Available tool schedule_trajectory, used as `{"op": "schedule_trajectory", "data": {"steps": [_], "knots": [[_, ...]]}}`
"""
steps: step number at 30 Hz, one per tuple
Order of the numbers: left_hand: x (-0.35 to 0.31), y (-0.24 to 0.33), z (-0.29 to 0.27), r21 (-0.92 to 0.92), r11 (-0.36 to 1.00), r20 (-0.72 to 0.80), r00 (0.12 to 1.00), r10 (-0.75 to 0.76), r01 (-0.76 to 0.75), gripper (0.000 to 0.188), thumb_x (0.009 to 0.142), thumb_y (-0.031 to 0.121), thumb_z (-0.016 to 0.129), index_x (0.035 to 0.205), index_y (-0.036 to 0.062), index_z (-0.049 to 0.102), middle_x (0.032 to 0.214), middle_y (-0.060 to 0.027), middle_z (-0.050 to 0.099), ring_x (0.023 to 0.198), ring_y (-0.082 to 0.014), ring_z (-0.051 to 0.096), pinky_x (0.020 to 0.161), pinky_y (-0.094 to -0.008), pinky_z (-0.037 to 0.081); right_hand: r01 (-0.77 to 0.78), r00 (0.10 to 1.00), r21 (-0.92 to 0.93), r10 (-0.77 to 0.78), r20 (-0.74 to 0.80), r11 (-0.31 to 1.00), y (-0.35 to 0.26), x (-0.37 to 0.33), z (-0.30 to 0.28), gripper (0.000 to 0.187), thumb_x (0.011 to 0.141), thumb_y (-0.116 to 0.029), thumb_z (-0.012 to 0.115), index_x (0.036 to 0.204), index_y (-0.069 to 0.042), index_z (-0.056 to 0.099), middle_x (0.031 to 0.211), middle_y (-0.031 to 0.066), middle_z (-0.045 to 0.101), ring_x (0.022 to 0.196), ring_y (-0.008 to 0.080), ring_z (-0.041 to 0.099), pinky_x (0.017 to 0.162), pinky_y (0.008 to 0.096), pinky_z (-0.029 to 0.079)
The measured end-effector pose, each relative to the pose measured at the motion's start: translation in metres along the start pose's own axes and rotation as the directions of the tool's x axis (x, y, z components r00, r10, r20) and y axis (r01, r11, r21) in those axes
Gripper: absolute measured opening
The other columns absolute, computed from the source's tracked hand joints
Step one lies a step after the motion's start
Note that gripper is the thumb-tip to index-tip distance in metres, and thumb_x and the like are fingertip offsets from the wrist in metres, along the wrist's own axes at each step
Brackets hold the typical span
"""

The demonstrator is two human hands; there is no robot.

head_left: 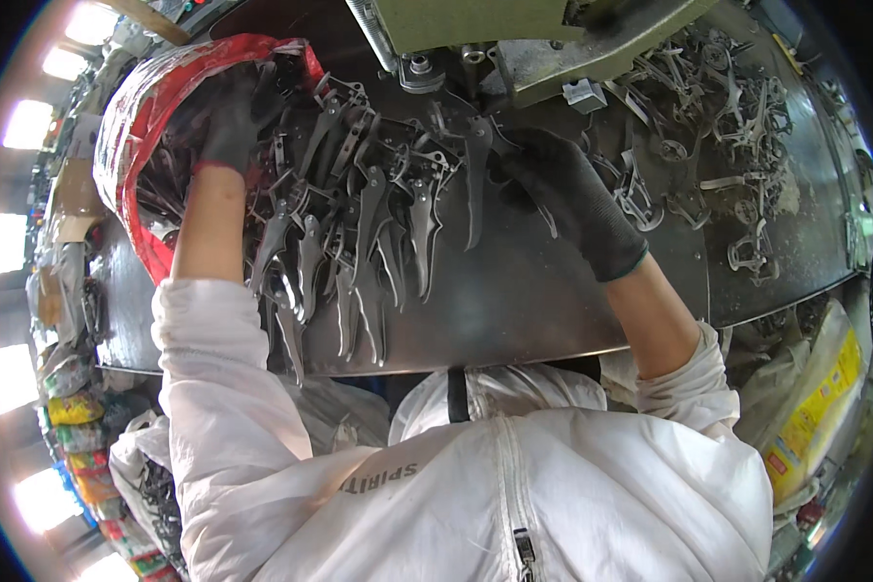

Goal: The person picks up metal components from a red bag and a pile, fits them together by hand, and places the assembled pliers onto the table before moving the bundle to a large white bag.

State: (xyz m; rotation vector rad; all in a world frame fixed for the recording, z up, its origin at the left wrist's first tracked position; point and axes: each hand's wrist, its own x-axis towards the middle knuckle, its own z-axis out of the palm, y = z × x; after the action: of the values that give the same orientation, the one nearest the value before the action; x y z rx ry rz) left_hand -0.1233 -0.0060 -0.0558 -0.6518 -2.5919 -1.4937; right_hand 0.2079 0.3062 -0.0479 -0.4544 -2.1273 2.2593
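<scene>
My left hand, in a dark glove, reaches into a white sack with a red rim, over dark metal pieces. Shadow blurs its fingers, so their grip is unclear. My right hand, gloved too, is curled at a grey plier-like metal tool below the machine head. One long handle points toward me; a second curved bar shows under the fingers. Between the hands lies a heap of similar grey tools with scalloped handles, many handle ends pointing toward me.
A green machine head with bolted metal blocks overhangs the table's far middle. Bare metal tabletop shows in front of my right hand. Loose thin metal frames are piled at the right. A white and yellow sack stands beyond the right edge.
</scene>
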Motion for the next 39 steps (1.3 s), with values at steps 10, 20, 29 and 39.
{"op": "schedule_trajectory", "data": {"steps": [10, 20, 29, 39], "knots": [[-0.112, 0.102, 0.009, -0.757, 0.497, 0.254, 0.892, -0.374, 0.424, 0.029, 0.097, 0.005, 0.061, 0.126, 0.0016, 0.063, 0.13, -0.0132, 0.065, 0.115, -0.0227, 0.066, 0.1, -0.0335, 0.056, -0.221, 0.975, 0.123, 0.22, 0.021, 0.967, 0.038, 0.014, -0.016, 0.029, 0.101, -0.006, 0.058, 0.128, 0.003, 0.055, 0.093, 0.0092, 0.068, 0.074, 0.0121, 0.064, 0.056, 0.0248, 0.05], [-0.15, 0.091, 0.03, -0.606, 0.53, 0.42, 0.805, -0.42, 0.593, 0.019, 0.099, 0.025, 0.058, 0.099, 0.0077, 0.064, 0.084, -0.0046, 0.064, 0.068, -0.0168, 0.063, 0.065, -0.0309, 0.052, 0.013, 0.995, -0.149, 0.002, 0.101, 0.989, 0.002, 0.011, -0.01, 0.046, 0.102, -0.023, 0.063, 0.139, 0.003, 0.056, 0.109, 0.0066, 0.073, 0.081, 0.0087, 0.065, 0.072, 0.0249, 0.054], [-0.181, 0.145, 0.069, -0.453, 0.581, 0.511, 0.731, -0.453, 0.676, 0.036, 0.104, 0.03, 0.053, 0.127, 0.0048, 0.063, 0.102, -0.0093, 0.073, 0.086, -0.0184, 0.07, 0.077, -0.0334, 0.057, 0.107, 0.98, -0.392, -0.029, 0.199, 0.914, 0.003, 0.018, -0.018, 0.036, 0.095, -0.016, 0.063, 0.127, 0.001, 0.063, 0.117, 0.0166, 0.07, 0.098, 0.0229, 0.07, 0.083, 0.0319, 0.057], [-0.223, 0.119, 0.099, -0.096, 0.887, 0.537, 0.774, -0.336, 0.451, 0.037, 0.104, 0.027, 0.053, 0.129, 0.0014, 0.063, 0.116, -0.0103, 0.069, 0.099, -0.0179, 0.069, 0.086, -0.0324, 0.056, 0.154, 0.981, -0.437, -0.085, 0.174, 0.886, 0.024, 0.02, -0.029, 0.031, 0.096, -0.013, 0.062, 0.121, 0.005, 0.065, 0.118, 0.0188, 0.068, 0.102, 0.0234, 0.069, 0.09, 0.0329, 0.055]]}}
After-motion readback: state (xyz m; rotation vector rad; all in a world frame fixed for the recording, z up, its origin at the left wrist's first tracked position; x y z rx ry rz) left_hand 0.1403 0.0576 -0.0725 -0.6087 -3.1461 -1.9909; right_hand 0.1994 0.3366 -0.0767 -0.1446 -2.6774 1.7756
